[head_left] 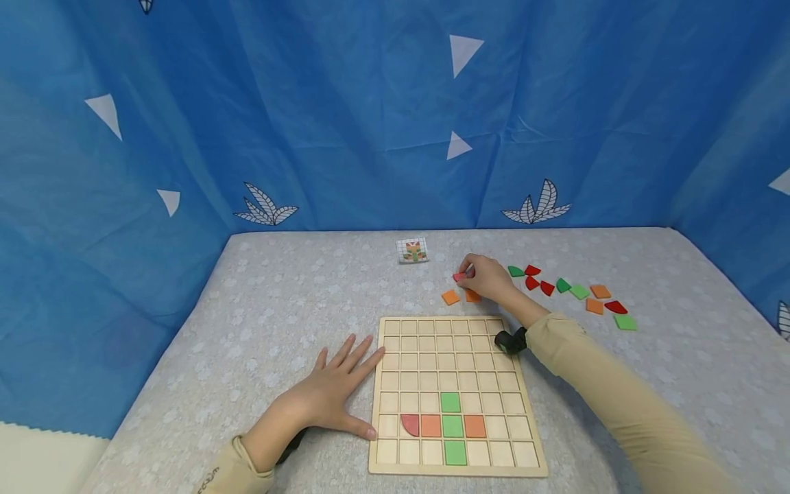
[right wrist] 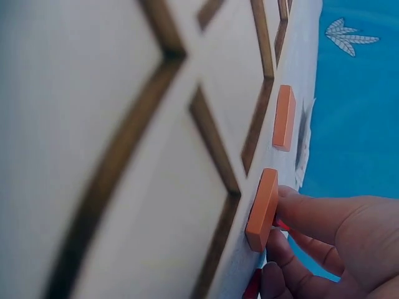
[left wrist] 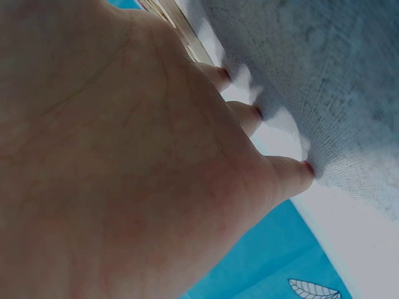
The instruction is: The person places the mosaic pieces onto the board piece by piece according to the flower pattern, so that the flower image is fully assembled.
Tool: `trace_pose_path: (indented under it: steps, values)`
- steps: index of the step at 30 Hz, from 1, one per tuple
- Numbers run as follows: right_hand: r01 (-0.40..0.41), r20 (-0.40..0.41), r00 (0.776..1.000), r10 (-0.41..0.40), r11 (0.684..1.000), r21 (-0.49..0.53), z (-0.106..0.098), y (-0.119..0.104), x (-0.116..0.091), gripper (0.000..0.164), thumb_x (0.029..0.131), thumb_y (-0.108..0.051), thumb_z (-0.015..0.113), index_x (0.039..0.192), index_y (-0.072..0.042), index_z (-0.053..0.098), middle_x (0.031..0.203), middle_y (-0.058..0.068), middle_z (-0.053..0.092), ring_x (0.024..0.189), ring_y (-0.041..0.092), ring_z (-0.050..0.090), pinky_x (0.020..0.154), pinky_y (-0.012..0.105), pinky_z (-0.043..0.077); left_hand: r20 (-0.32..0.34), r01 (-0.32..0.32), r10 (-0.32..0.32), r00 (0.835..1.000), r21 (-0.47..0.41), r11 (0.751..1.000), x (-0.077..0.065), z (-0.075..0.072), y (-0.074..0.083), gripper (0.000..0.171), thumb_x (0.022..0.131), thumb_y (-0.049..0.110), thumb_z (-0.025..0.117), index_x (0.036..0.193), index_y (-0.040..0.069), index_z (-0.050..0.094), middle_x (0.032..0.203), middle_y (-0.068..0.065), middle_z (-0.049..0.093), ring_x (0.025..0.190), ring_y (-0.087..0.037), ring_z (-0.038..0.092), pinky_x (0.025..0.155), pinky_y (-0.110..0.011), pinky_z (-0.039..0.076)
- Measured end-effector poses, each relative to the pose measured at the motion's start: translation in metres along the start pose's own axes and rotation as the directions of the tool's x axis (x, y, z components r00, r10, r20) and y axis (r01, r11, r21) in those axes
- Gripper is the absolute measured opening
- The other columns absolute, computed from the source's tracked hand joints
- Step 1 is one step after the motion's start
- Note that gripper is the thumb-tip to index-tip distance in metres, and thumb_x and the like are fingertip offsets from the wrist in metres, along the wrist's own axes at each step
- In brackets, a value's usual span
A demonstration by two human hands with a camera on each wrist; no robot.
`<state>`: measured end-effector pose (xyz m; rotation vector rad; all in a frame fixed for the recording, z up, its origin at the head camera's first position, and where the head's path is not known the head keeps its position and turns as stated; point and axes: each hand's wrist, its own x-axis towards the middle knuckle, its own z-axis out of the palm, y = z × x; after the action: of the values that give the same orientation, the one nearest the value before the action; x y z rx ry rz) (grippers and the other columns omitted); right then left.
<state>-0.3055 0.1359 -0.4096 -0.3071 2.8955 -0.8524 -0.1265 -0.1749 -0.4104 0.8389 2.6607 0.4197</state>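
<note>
My right hand (head_left: 489, 278) reaches past the far edge of the wooden grid board (head_left: 402, 326) and pinches a red quarter-circle tile (head_left: 459, 277). In the right wrist view a bit of red tile (right wrist: 282, 225) shows between thumb and fingers, partly hidden behind an orange square tile (right wrist: 262, 210). Spread fingers of my left hand (head_left: 327, 391) rest on the cloth at the board's left side, with thumb and index fingertips at its edge. Low in the grid lie a red quarter-circle tile (head_left: 410, 425), two orange squares (head_left: 431, 425) and a column of three green squares (head_left: 452, 426).
A small card (head_left: 412, 250) printed with a coloured pattern lies beyond the board. Another orange square (head_left: 450, 298) lies between them. To the right, loose red (head_left: 546, 288), green (head_left: 579, 291) and orange tiles (head_left: 600, 291) are scattered. A blue curtain (head_left: 370, 123) hangs behind the table.
</note>
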Motion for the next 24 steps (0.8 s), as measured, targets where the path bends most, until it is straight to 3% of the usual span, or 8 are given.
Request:
trace_pose_path:
  steps: [11, 19, 24]
  values:
    - [0.040, -0.026, 0.999, -0.041, 0.999, -0.019, 0.000, -0.006, -0.006, 0.011, 0.086, -0.011, 0.069, 0.090, -0.006, 0.060, 0.074, 0.007, 0.056, 0.061, 0.022, 0.050, 0.054, 0.032, 0.040, 0.007, 0.003, -0.003, 1.000, 0.005, 1.000, 0.000, 0.000, -0.001, 0.117, 0.062, 0.074, 0.064, 0.152, 0.020, 0.013, 0.156, -0.009, 0.001, 0.138, -0.034, -0.006, 0.099, -0.068, 0.003]
    - [0.200, -0.087, 0.977, -0.195, 0.978, 0.052, -0.004, -0.016, -0.019, 0.008, 0.087, -0.001, 0.064, 0.095, -0.002, 0.065, 0.082, 0.009, 0.061, 0.071, 0.024, 0.057, 0.056, 0.032, 0.047, 0.000, 0.005, -0.005, 1.000, 0.012, 1.000, 0.000, 0.000, -0.001, 0.118, 0.062, 0.075, 0.064, 0.152, 0.020, 0.013, 0.156, -0.009, 0.001, 0.138, -0.033, -0.006, 0.099, -0.068, 0.003]
    - [0.288, -0.054, 0.958, -0.283, 0.945, 0.155, -0.008, -0.025, -0.030, 0.016, 0.086, 0.004, 0.063, 0.101, 0.001, 0.063, 0.083, 0.008, 0.059, 0.070, 0.022, 0.057, 0.054, 0.031, 0.048, -0.002, 0.009, -0.009, 1.000, 0.014, 1.000, 0.000, 0.000, -0.001, 0.118, 0.061, 0.074, 0.065, 0.152, 0.020, 0.013, 0.156, -0.009, 0.002, 0.138, -0.033, -0.006, 0.099, -0.067, 0.002]
